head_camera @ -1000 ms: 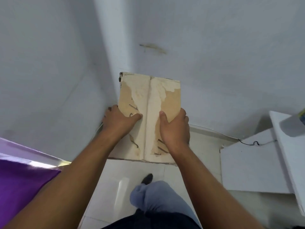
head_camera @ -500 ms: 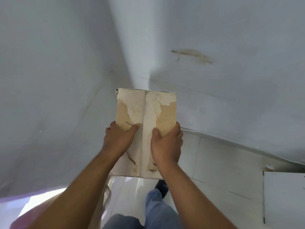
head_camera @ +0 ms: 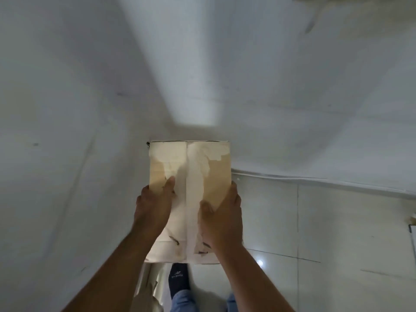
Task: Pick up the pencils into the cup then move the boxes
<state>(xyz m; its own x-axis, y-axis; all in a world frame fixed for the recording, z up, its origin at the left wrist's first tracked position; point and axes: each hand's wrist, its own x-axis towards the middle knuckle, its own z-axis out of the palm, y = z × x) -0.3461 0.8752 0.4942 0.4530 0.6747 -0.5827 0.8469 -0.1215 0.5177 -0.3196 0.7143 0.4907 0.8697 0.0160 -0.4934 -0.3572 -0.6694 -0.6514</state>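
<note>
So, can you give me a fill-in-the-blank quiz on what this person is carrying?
1. The left hand and right hand grip the cardboard box, both ___ lying on its top face.
2. The floor is laid with glossy ___.
3. The wall behind the box is ___.
Missing: thumbs, tiles, white.

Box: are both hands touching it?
Touching. Head view shows the left hand and right hand gripping the box by its sides, thumbs pressed on its top face.
</note>
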